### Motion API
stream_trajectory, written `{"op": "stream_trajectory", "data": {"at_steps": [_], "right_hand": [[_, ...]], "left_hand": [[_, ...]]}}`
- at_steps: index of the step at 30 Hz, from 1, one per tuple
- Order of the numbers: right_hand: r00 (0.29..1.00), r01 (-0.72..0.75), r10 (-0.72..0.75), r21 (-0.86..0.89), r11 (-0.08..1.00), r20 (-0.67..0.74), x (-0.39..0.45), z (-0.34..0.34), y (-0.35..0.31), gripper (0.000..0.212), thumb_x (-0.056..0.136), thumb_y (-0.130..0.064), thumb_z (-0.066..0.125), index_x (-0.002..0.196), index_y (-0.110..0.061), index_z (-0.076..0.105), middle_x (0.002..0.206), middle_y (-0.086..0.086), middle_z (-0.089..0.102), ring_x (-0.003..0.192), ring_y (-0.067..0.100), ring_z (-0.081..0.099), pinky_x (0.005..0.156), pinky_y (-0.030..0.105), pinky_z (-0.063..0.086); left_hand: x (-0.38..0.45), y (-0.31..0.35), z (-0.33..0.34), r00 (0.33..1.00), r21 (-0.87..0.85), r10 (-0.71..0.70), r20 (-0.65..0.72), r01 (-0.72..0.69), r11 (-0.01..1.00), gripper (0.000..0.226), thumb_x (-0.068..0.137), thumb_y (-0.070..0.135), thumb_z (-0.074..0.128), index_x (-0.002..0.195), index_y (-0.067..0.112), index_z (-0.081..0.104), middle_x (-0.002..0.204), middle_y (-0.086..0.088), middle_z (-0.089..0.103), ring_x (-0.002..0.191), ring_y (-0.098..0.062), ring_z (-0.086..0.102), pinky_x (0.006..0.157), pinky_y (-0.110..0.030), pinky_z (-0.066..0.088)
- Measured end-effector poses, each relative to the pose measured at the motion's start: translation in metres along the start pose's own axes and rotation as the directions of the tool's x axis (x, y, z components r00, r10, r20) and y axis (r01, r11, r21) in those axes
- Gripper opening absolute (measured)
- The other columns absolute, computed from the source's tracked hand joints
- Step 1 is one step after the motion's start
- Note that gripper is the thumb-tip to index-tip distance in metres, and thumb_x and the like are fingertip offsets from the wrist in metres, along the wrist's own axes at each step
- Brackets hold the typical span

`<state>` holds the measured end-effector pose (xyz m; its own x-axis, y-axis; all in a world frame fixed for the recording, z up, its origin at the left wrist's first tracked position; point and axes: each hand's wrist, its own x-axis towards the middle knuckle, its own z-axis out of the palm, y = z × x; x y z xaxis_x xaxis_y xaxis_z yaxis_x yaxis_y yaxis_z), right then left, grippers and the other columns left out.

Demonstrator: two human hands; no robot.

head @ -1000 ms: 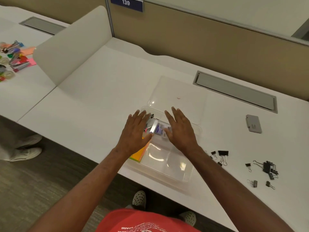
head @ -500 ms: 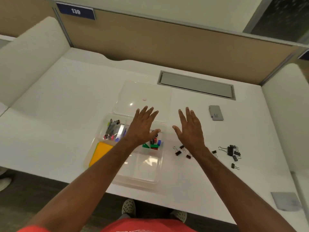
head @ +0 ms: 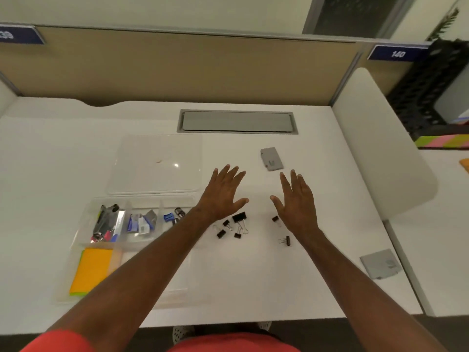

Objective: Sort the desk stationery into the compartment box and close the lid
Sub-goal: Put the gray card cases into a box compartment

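A clear compartment box (head: 76,240) lies open at the desk's front left. Its back compartments hold pens and clips (head: 105,223), small blue and grey items (head: 142,223) and a blue sharpener (head: 168,217). Orange sticky notes (head: 92,269) fill the front left compartment. The clear lid (head: 154,163) lies flat behind the box. Several black binder clips (head: 234,224) are scattered on the desk right of the box, with two more (head: 284,240) nearer my right wrist. My left hand (head: 223,193) and my right hand (head: 295,200) hover flat with spread fingers above the clips, holding nothing.
A grey cable hatch (head: 237,121) is set into the desk at the back. A small grey cover (head: 271,158) lies beyond my right hand, and another grey plate (head: 380,262) sits by the desk's right edge. A white divider (head: 375,138) bounds the right side.
Both hands have moved right, off the box and over the loose binder clips. The view has swung right with them.
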<state>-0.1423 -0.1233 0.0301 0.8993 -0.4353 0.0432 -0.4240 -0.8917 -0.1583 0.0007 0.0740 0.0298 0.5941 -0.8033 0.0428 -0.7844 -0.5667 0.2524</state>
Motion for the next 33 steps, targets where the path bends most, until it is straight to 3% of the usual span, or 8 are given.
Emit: {"op": "stream_trajectory", "data": {"at_steps": [8, 13, 24, 29, 33], "right_hand": [[0.991, -0.133, 0.133, 0.016, 0.991, -0.002, -0.023, -0.005, 0.079, 0.069, 0.1, -0.049, 0.042, 0.158, -0.021, 0.018, 0.166, 0.012, 0.009, 0.153, 0.03, 0.01, 0.123, 0.045, 0.019], [0.977, -0.215, 0.215, -0.003, 0.977, -0.011, -0.042, -0.009, 0.125, 0.07, 0.1, -0.056, 0.037, 0.158, -0.022, 0.017, 0.166, 0.012, 0.011, 0.153, 0.029, 0.011, 0.123, 0.045, 0.019], [0.932, -0.363, 0.363, -0.003, 0.932, -0.009, -0.098, -0.008, 0.186, 0.064, 0.101, -0.052, 0.04, 0.155, -0.02, 0.029, 0.163, 0.012, 0.023, 0.151, 0.028, 0.021, 0.121, 0.045, 0.023], [0.913, -0.408, 0.407, 0.049, 0.911, 0.043, -0.122, -0.016, 0.21, 0.055, 0.102, -0.042, 0.044, 0.152, -0.024, 0.034, 0.163, 0.009, 0.025, 0.15, 0.025, 0.025, 0.119, 0.039, 0.027], [0.848, -0.513, 0.5, 0.038, 0.857, 0.175, -0.137, -0.026, 0.22, 0.064, 0.096, -0.044, 0.056, 0.153, -0.026, 0.031, 0.161, 0.009, 0.027, 0.147, 0.027, 0.031, 0.115, 0.041, 0.037]], "left_hand": [[0.069, 0.06, 0.03, 0.991, 0.016, 0.081, 0.106, -0.083, 0.996, 0.081, 0.094, 0.058, 0.047, 0.157, 0.016, 0.018, 0.164, -0.01, 0.016, 0.152, -0.03, 0.009, 0.123, -0.051, 0.008], [0.101, 0.101, 0.043, 0.985, -0.045, 0.145, 0.096, -0.141, 0.989, 0.081, 0.093, 0.056, 0.052, 0.156, 0.017, 0.02, 0.163, -0.01, 0.021, 0.151, -0.031, 0.015, 0.123, -0.051, 0.012], [0.097, 0.224, 0.099, 0.905, -0.151, 0.383, 0.188, -0.358, 0.921, 0.081, 0.093, 0.061, 0.047, 0.157, 0.022, 0.016, 0.165, -0.007, 0.013, 0.153, -0.026, 0.006, 0.124, -0.05, 0.005], [0.08, 0.26, 0.119, 0.861, -0.161, 0.461, 0.213, -0.435, 0.886, 0.081, 0.091, 0.062, 0.049, 0.156, 0.022, 0.023, 0.165, -0.008, 0.016, 0.153, -0.028, 0.007, 0.123, -0.053, 0.005], [0.065, 0.283, 0.132, 0.822, -0.134, 0.516, 0.242, -0.498, 0.857, 0.084, 0.088, 0.067, 0.05, 0.154, 0.021, 0.026, 0.164, -0.01, 0.018, 0.152, -0.03, 0.01, 0.122, -0.055, 0.005]]}}
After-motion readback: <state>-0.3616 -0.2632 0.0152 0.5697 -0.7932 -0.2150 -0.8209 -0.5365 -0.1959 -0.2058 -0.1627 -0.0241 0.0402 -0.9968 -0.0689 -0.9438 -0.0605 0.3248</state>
